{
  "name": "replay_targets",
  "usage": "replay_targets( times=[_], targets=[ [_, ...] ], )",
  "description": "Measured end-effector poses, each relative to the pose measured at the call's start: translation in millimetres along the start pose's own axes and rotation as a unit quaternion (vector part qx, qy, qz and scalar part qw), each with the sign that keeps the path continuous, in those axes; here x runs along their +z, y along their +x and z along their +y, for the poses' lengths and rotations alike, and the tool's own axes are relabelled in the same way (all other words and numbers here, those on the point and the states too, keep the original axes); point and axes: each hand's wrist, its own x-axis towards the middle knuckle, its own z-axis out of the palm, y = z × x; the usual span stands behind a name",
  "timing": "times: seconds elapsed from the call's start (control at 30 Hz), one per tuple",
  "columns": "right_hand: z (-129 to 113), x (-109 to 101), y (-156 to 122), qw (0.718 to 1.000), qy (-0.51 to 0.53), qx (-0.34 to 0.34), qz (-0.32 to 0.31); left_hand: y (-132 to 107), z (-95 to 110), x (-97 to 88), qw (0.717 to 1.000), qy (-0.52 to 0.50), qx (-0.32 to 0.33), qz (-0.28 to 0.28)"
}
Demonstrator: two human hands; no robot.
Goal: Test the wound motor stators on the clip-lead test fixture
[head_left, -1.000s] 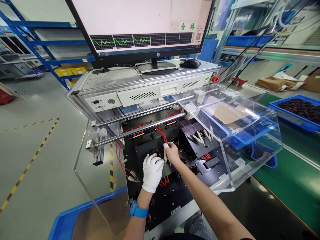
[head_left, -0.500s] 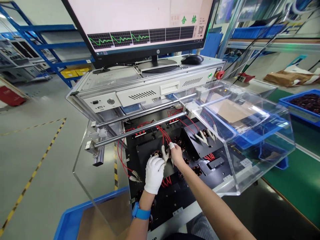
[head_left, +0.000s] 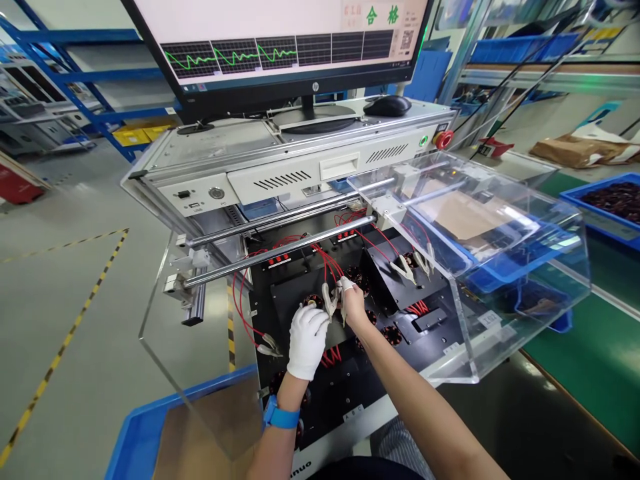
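My left hand [head_left: 307,340], in a white glove with a blue band at its wrist, has its fingers curled together beside a wound motor stator [head_left: 313,302] on the black fixture plate [head_left: 295,287]. What its fingertips pinch is too small to make out. My right hand [head_left: 353,303], with white covers on the fingertips, grips a pale-sleeved alligator clip [head_left: 343,308] on a red lead. Between the hands hangs another alligator clip [head_left: 329,300]. More alligator clips [head_left: 403,268] rest on the raised plate to the right, and another pair of clips [head_left: 269,345] dangles at the left edge.
A clear acrylic cover [head_left: 500,267] stands at the right, near metal guide rails [head_left: 280,252]. Behind are a monitor [head_left: 300,87] showing green waveforms, a mouse [head_left: 387,106] and a red emergency button [head_left: 443,139]. A blue bin [head_left: 131,433] sits lower left; dark parts fill another bin [head_left: 613,200].
The camera view has shifted slightly. Both hands stay at nearly the same spot, with my right hand still on the clip and my left fingers beside the stator.
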Motion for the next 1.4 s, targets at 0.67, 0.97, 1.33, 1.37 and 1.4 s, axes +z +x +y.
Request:
replay_targets(
  times=[0.67,0.97,1.33,1.37,1.4],
  targets=[
    [-28,18,-37,0.505,-0.554,-0.504,-0.43,-36,1,-51.1,0.766,-0.488,-0.376,0.183],
    [-23,20,-43,0.462,-0.604,-0.508,-0.404,-14,-23,-32.0,0.605,-0.54,-0.452,0.372],
    [-32,23,-45,0.48,-0.549,-0.541,-0.418,-14,-19,-36.9,0.581,-0.57,-0.443,0.376],
    [-31,23,-44,0.482,-0.546,-0.547,-0.413,-14,-20,-37.2,0.579,-0.575,-0.439,0.377],
    [-30,23,-43,0.483,-0.544,-0.552,-0.408,-14,-20,-37.5,0.577,-0.579,-0.435,0.377]
  ],
)
